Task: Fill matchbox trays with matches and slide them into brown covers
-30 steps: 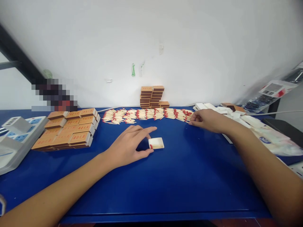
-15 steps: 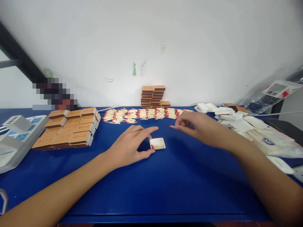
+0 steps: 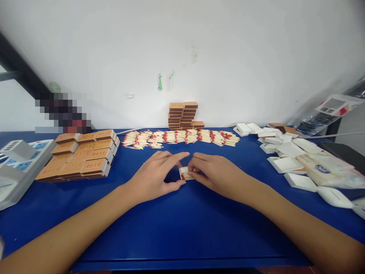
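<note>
A small white matchbox tray (image 3: 181, 171) lies on the blue table with several red-tipped matches (image 3: 186, 176) inside. Thumb and a finger of my left hand (image 3: 154, 173) grip its left end, while the index finger stretches above it. Over the tray's right half, my right hand (image 3: 213, 170) has its fingertips pinched together on matches, which they mostly cover. Beyond both hands, a long row of loose matches (image 3: 175, 137) runs across the table.
Stacked matchboxes (image 3: 95, 166) stand at left beside a power strip (image 3: 42, 156). More matchboxes (image 3: 182, 116) are piled against the wall. White trays (image 3: 288, 164) lie scattered at right, around a tissue pack (image 3: 325, 169). A cable (image 3: 327, 136) runs behind them.
My right hand has moved left and down from beside the match row to the tray, bringing the pinched matches along. My left hand keeps its grip on the tray.
</note>
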A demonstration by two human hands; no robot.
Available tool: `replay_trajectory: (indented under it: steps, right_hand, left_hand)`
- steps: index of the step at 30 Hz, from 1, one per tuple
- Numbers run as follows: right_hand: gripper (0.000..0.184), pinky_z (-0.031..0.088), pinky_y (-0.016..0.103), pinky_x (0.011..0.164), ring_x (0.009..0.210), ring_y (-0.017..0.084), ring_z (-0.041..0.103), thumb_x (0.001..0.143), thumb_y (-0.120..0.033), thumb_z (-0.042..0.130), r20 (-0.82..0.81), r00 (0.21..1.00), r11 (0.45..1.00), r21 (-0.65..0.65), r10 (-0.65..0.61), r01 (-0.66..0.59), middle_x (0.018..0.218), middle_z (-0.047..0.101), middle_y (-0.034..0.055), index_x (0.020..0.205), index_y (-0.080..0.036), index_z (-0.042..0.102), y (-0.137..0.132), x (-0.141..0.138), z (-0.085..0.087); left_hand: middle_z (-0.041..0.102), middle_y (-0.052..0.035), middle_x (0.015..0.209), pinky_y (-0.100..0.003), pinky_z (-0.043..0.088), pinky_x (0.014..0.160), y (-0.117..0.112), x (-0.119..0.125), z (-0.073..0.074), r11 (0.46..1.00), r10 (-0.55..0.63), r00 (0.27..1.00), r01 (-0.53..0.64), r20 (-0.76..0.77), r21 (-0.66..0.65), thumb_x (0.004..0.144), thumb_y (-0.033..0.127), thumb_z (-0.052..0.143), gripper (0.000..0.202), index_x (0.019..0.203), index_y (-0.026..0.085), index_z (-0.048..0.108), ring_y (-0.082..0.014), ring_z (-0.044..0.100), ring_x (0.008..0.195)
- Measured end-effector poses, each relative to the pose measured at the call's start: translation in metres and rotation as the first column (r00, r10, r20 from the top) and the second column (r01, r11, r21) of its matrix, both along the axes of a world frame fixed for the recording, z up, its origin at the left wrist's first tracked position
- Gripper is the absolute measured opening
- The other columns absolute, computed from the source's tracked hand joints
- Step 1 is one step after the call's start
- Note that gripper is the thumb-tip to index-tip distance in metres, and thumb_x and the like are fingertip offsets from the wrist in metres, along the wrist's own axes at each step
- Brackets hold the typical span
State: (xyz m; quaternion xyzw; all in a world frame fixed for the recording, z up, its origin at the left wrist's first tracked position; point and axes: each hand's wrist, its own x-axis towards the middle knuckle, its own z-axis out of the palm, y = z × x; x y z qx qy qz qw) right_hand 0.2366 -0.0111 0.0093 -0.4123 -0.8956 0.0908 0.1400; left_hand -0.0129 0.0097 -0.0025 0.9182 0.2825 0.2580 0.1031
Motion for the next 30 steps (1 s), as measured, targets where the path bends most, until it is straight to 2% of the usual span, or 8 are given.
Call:
replay_trajectory:
  steps: [4, 7, 11, 15, 22, 28, 30]
  right_hand:
    - [0.011, 0.046, 0.030, 0.071, 0.079, 0.017, 0.065, 0.104, -0.025, 0.059, -0.077, 0.997, 0.999, -0.039, -0.018, 0.015, 0.096, 0.071, 0.0041, 0.098, -0.021, 0.068, 0.007, 0.010, 0.008]
    - [0.014, 0.045, 0.031, 0.070, 0.079, 0.020, 0.065, 0.100, -0.028, 0.060, -0.069, 0.986, 0.988, 0.021, -0.153, 0.155, 0.089, 0.073, 0.0052, 0.095, -0.021, 0.072, 0.026, 0.039, 0.016]
    - [0.016, 0.043, 0.033, 0.066, 0.075, 0.022, 0.065, 0.090, -0.026, 0.062, 0.071, 0.902, 0.902, 0.114, -0.426, 0.417, 0.088, 0.076, 0.0086, 0.087, -0.021, 0.076, 0.057, 0.093, 0.020]
    - [0.017, 0.043, 0.033, 0.066, 0.074, 0.023, 0.066, 0.089, -0.025, 0.065, 0.135, 0.847, 0.857, 0.064, -0.515, 0.511, 0.083, 0.078, 0.0076, 0.085, -0.021, 0.081, 0.073, 0.126, 0.016]
    - [0.015, 0.045, 0.032, 0.070, 0.075, 0.022, 0.068, 0.089, -0.017, 0.067, 0.176, 0.839, 0.844, -0.070, -0.515, 0.532, 0.083, 0.080, 0.0060, 0.085, -0.019, 0.082, 0.077, 0.125, 0.011]
    - [0.026, 0.043, 0.032, 0.073, 0.077, 0.020, 0.067, 0.096, -0.018, 0.054, 0.161, 0.866, 0.869, -0.075, -0.474, 0.490, 0.087, 0.079, 0.0113, 0.092, -0.014, 0.079, 0.069, 0.121, 0.017]
    - [0.024, 0.043, 0.032, 0.073, 0.077, 0.020, 0.067, 0.095, -0.015, 0.055, 0.172, 0.864, 0.867, -0.083, -0.473, 0.491, 0.086, 0.079, 0.0112, 0.088, -0.014, 0.078, 0.070, 0.122, 0.016]
  left_hand:
    - [0.077, -0.0035, 0.118, -0.046, 0.053, 0.105, 0.000, 0.000, 0.000, 1.000, -0.007, 1.000, 0.007, 0.003, 0.011, 0.095, 0.026, 0.078, 0.071, 0.157, 0.027, 0.044, -0.0256, 0.068, 0.111]
    - [0.077, -0.0033, 0.117, -0.045, 0.053, 0.103, 0.000, -0.001, 0.000, 1.000, -0.004, 1.000, 0.004, -0.008, 0.012, 0.095, 0.028, 0.078, 0.070, 0.157, 0.027, 0.045, -0.0254, 0.068, 0.109]
    - [0.078, -0.0023, 0.117, -0.045, 0.054, 0.103, 0.001, -0.002, 0.000, 1.000, -0.001, 1.000, 0.001, -0.014, 0.012, 0.095, 0.029, 0.079, 0.070, 0.156, 0.028, 0.045, -0.0256, 0.068, 0.110]
    - [0.078, -0.0020, 0.117, -0.045, 0.054, 0.103, 0.001, -0.003, 0.000, 1.000, -0.004, 1.000, 0.005, -0.003, 0.026, 0.095, 0.028, 0.079, 0.070, 0.156, 0.026, 0.044, -0.0254, 0.068, 0.110]
    - [0.077, -0.0026, 0.118, -0.046, 0.053, 0.104, 0.001, -0.004, -0.001, 1.000, -0.014, 1.000, 0.013, 0.003, 0.023, 0.096, 0.029, 0.078, 0.070, 0.157, 0.027, 0.044, -0.0252, 0.067, 0.109]
    - [0.077, -0.0021, 0.118, -0.046, 0.053, 0.104, 0.002, -0.004, -0.003, 0.999, -0.019, 1.000, 0.019, 0.009, 0.033, 0.096, 0.030, 0.078, 0.071, 0.157, 0.027, 0.043, -0.0252, 0.067, 0.109]
    - [0.077, -0.0018, 0.118, -0.045, 0.053, 0.104, 0.002, -0.004, -0.002, 0.999, -0.017, 1.000, 0.016, 0.008, 0.028, 0.095, 0.030, 0.079, 0.071, 0.157, 0.027, 0.043, -0.0249, 0.067, 0.109]
